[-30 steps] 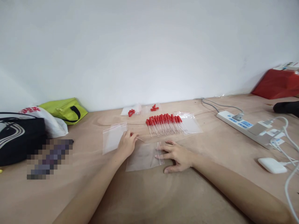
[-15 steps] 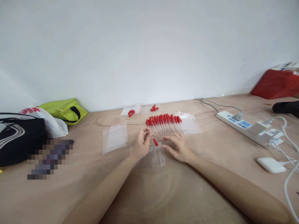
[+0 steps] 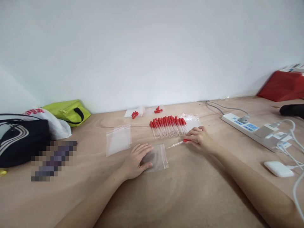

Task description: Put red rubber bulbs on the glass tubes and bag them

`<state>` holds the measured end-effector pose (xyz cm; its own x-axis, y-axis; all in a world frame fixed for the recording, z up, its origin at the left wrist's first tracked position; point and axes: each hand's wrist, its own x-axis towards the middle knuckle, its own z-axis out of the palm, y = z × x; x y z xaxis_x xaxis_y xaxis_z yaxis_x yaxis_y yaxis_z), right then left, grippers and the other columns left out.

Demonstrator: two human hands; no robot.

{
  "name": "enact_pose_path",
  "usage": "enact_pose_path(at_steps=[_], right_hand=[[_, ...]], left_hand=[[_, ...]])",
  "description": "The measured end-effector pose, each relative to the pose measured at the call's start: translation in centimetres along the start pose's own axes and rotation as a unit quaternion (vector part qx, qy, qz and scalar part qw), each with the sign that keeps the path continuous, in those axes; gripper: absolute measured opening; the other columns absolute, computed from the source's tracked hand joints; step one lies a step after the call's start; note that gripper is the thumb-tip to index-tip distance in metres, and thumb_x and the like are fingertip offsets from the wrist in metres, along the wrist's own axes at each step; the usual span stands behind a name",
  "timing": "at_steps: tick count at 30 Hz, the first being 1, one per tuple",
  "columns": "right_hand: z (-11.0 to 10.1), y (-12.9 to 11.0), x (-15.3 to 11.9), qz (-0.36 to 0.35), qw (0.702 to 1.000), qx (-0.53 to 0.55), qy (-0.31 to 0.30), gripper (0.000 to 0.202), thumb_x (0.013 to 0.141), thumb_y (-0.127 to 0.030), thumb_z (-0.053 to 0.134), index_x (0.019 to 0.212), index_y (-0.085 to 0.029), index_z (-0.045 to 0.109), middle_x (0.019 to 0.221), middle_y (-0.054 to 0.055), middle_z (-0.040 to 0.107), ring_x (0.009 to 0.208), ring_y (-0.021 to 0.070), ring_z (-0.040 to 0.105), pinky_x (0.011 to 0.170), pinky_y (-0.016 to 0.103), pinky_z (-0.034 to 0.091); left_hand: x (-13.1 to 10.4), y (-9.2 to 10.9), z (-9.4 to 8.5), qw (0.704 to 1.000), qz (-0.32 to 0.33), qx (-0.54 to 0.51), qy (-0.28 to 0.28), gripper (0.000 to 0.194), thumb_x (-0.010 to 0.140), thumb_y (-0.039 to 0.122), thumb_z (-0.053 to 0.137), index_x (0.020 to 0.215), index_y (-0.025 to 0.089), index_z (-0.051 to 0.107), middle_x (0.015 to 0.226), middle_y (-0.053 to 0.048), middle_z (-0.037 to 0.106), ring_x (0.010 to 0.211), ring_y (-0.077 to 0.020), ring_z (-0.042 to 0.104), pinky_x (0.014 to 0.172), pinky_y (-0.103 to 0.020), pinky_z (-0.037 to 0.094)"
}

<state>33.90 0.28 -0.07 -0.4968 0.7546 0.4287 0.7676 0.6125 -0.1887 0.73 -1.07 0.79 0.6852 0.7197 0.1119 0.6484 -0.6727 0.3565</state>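
My right hand (image 3: 199,139) is closed on the red end of a clear dropper (image 3: 177,144), whose thin tip points left. Spread flat, my left hand (image 3: 137,161) rests on the left part of a clear zip bag (image 3: 158,158). Just beyond the hands lies a row of red-topped droppers (image 3: 168,125), side by side with their red ends toward the wall. A clear bag (image 3: 193,120) lies at the row's right end, partly behind my right hand. More flat bags (image 3: 118,140) are to the left.
Small red pieces (image 3: 135,114) lie on bags near the wall, with others (image 3: 158,110) beside them. A power strip (image 3: 239,123), cables and a white case (image 3: 278,168) are right. A black bag (image 3: 26,142) and green bag (image 3: 64,110) are left.
My right hand has moved right and now holds a dropper. The left hand has opened and come down onto the bag; the red-ended item between the hands is now at the right hand.
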Motion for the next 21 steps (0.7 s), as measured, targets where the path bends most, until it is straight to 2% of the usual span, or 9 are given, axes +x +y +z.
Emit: enact_pose_path(at_steps=[6, 14, 18, 21], right_hand=[[0.1, -0.1, 0.2, -0.017, 0.998, -0.058, -0.020, 0.022, 0.085, -0.031, 0.046, 0.095, -0.029, 0.064, 0.085, 0.004, 0.064, 0.082, 0.0168, 0.048, 0.075, 0.035, 0.020], [1.0, -2.4, 1.0, -0.033, 0.998, -0.049, -0.022, 0.023, 0.086, -0.032, 0.044, 0.099, -0.028, 0.063, 0.086, 0.004, 0.063, 0.083, 0.0178, 0.048, 0.075, 0.035, 0.022], [2.1, -4.4, 1.5, -0.028, 0.999, 0.031, -0.020, 0.026, 0.084, -0.033, 0.048, 0.107, -0.025, 0.058, 0.091, 0.005, 0.063, 0.084, 0.0172, 0.050, 0.074, 0.033, 0.027], [3.6, -5.5, 2.1, 0.055, 0.987, 0.152, 0.006, 0.023, 0.076, -0.039, 0.058, 0.091, -0.020, 0.060, 0.080, 0.003, 0.063, 0.075, 0.0150, 0.053, 0.073, 0.031, 0.034]], left_hand=[[-0.2, -0.3, 0.3, 1.000, -0.006, 0.024, -0.010, 0.048, 0.084, 0.042, 0.045, 0.125, 0.018, 0.039, 0.129, -0.010, 0.045, 0.125, -0.0240, 0.033, 0.105, -0.048, 0.020], [0.3, 0.0, 0.2, 1.000, -0.010, 0.021, -0.008, 0.049, 0.083, 0.042, 0.047, 0.125, 0.018, 0.038, 0.128, -0.010, 0.047, 0.124, -0.0236, 0.034, 0.105, -0.047, 0.020], [1.3, 0.1, 0.7, 1.000, -0.003, 0.017, -0.004, 0.049, 0.082, 0.041, 0.048, 0.125, 0.019, 0.038, 0.128, -0.010, 0.048, 0.124, -0.0235, 0.035, 0.104, -0.048, 0.018], [2.2, 0.2, 1.1, 1.000, 0.004, 0.017, 0.010, 0.048, 0.082, 0.040, 0.050, 0.124, 0.019, 0.040, 0.125, -0.009, 0.050, 0.122, -0.0238, 0.037, 0.103, -0.047, 0.019]])
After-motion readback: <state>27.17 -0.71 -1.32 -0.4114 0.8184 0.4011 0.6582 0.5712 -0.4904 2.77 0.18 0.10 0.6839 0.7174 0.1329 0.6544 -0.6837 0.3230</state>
